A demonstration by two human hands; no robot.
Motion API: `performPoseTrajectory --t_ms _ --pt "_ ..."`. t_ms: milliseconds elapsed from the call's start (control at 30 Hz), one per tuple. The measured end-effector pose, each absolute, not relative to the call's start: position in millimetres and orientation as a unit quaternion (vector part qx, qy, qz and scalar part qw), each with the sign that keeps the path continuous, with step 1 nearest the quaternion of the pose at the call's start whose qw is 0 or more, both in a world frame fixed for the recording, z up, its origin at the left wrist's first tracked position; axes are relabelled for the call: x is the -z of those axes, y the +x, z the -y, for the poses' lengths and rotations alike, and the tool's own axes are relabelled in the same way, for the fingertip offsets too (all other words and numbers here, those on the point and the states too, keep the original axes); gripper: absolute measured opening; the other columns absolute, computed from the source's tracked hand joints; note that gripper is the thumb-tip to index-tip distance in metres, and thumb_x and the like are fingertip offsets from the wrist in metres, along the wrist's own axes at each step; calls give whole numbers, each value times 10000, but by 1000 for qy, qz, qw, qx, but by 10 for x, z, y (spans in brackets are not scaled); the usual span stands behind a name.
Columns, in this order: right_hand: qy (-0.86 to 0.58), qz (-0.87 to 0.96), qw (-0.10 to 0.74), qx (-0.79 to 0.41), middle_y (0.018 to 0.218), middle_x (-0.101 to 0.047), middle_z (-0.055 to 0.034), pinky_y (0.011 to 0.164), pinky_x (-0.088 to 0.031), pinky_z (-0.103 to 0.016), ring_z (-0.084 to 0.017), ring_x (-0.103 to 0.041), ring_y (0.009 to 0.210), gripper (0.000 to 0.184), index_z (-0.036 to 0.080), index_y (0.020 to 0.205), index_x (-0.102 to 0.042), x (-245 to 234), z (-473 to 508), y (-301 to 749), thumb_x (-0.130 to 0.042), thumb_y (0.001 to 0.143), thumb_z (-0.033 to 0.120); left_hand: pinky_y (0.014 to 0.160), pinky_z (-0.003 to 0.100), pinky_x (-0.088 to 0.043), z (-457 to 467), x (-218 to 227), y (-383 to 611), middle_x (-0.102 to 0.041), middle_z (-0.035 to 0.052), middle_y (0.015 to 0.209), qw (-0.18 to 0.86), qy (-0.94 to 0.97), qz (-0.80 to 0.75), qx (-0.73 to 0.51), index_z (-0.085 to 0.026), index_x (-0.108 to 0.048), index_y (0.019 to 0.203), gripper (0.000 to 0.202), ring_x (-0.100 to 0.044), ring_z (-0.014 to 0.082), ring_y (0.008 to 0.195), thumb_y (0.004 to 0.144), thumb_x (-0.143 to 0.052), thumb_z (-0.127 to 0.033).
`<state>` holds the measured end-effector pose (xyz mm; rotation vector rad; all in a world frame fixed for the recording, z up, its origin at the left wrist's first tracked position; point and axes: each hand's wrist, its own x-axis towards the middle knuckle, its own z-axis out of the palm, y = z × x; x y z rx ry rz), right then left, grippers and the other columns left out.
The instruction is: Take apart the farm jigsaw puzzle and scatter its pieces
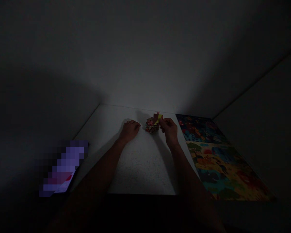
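The scene is very dark. A small heap of colourful puzzle pieces [151, 127] lies on the white table [140, 168] near its far edge. My right hand [169, 128] is closed in a pinch on one piece [158, 117], yellow and pink, held just above the heap. My left hand [130, 129] rests on the table a little left of the heap, fingers curled under, with nothing visible in it.
A large colourful puzzle picture board [215, 155] lies along the table's right side. A blurred purple screen-like object [63, 168] sits at the table's left near corner. Grey walls close in behind and on both sides.
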<state>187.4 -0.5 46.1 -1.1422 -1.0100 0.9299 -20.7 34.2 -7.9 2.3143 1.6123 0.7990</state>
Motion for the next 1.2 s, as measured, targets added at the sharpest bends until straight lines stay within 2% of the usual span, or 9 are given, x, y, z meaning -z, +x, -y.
performPoseTrajectory --t_ms 200,433,600,767,967,1033,1100,1200 --pt "-531 432 615 -391 667 -630 17 453 -307 -229 -107 -474 533 409 193 794 -596 -412 -12 1820 -774 617 517 967 419 -438 -324 58 -205 -697 67 1082 108 783 -552 -266 -213 -712 1025 239 -602 251 1046 923 -495 -217" --pt "-560 514 587 -279 814 -662 -20 624 -446 -289 -149 -543 665 355 185 826 -629 -348 3 1750 -707 693 505 973 427 -433 -303 7 -196 -693 73 1101 116 780 -561 -252 -215 -708 1047 254 -597 258 1066 927 -485 -228" --pt "-551 583 559 -208 913 -631 -50 714 -468 -322 -179 -555 772 289 203 826 -661 -314 2 1812 -655 783 489 977 447 -437 -325 49 -201 -699 77 1082 117 782 -548 -273 -216 -712 1037 257 -607 262 1039 914 -486 -222" --pt "-536 629 525 -202 874 -592 -49 765 -477 -359 -199 -540 799 218 216 822 -687 -323 22 1818 -649 821 431 971 459 -442 -339 89 -218 -698 73 1061 123 779 -542 -290 -228 -711 1018 241 -608 258 1024 899 -502 -218" --pt "-534 643 515 -190 928 -541 -58 783 -494 -344 -210 -545 885 259 230 868 -735 -348 56 1815 -647 828 470 979 440 -452 -345 89 -219 -708 71 1068 114 780 -546 -285 -221 -714 1024 255 -618 254 1025 900 -492 -207" --pt "-539 634 519 -194 964 -538 -62 790 -497 -349 -203 -547 875 303 227 926 -739 -341 46 1846 -622 843 494 987 440 -455 -346 86 -213 -712 78 1070 115 778 -549 -285 -213 -714 1030 261 -626 257 1027 900 -488 -201" --pt "-547 616 530 -200 1063 -542 -81 827 -504 -375 -208 -557 912 378 225 1063 -712 -299 13 1883 -588 861 519 985 443 -461 -345 84 -207 -714 84 1066 117 772 -554 -290 -208 -710 1045 266 -631 262 1028 897 -489 -194" --pt "-547 628 515 -204 1307 -465 -130 988 -466 -455 -278 -495 1195 604 240 1322 -570 -158 -67 1913 -646 811 553 974 441 -476 -339 88 -206 -711 89 1076 126 760 -555 -315 -198 -695 1075 278 -637 259 1022 894 -485 -176"
